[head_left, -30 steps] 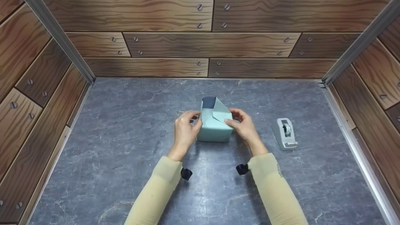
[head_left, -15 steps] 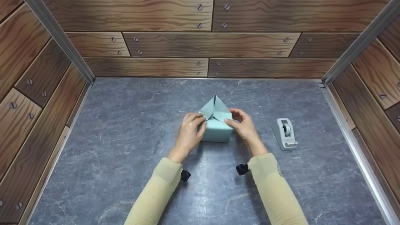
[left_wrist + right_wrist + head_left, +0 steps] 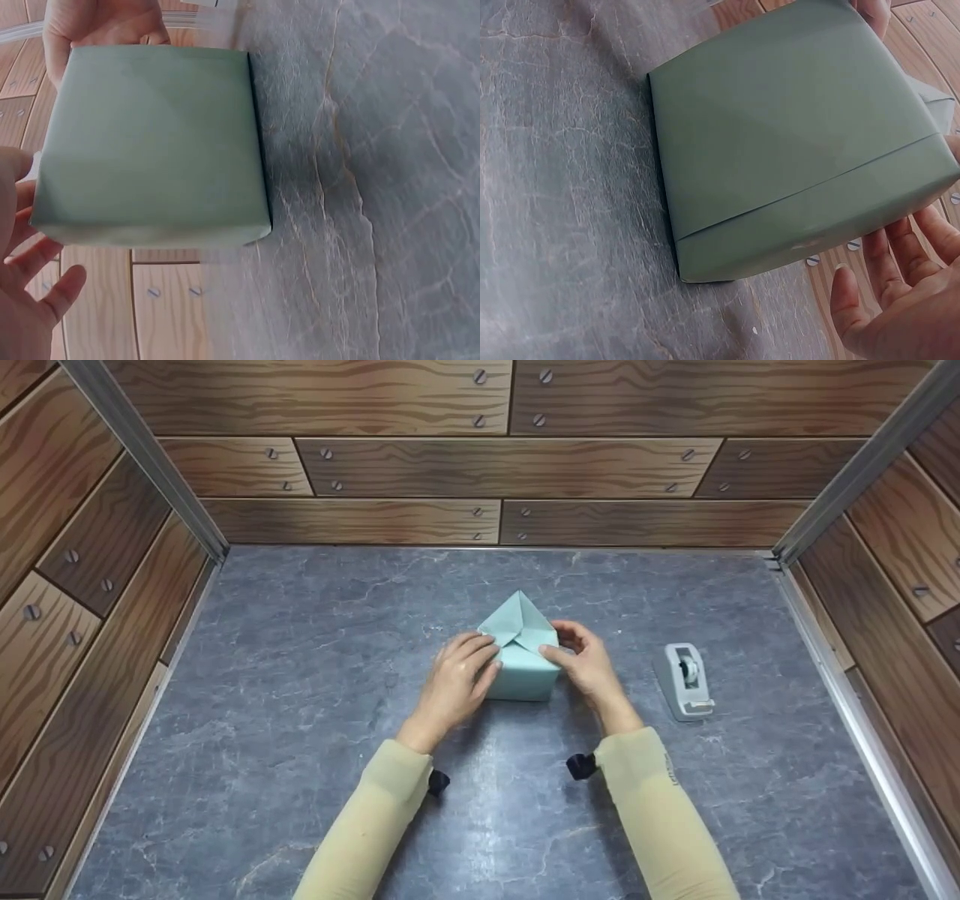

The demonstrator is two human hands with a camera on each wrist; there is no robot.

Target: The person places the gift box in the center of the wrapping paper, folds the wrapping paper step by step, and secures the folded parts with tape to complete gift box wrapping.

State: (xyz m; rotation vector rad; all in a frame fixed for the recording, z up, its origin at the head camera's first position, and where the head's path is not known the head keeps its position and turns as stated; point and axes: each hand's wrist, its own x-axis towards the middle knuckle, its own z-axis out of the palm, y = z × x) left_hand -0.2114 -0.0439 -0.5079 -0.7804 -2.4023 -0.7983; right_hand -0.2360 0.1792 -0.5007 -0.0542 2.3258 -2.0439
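A box wrapped in pale green paper [image 3: 517,679] stands on the grey surface in front of me. On its top, two folded flaps [image 3: 519,619] meet in a triangular peak. My left hand [image 3: 455,679] lays its fingertips on the left flap, fingers extended and close together. At the right corner, my right hand [image 3: 586,664] holds the box, thumb on the folded paper and fingers behind the side. In the left wrist view the box's smooth face [image 3: 150,142] fills the middle. A straight paper seam crosses the box [image 3: 802,150] in the right wrist view.
A grey tape dispenser [image 3: 686,682] with a roll in it sits to the right of my right hand. Wood-patterned walls [image 3: 495,469] enclose the marbled grey surface [image 3: 300,697] at the back and both sides, with metal rails along the edges.
My left hand has moved slightly right, bringing the left flap inward over the dark opening to meet the right flap. My right hand has stayed in place.
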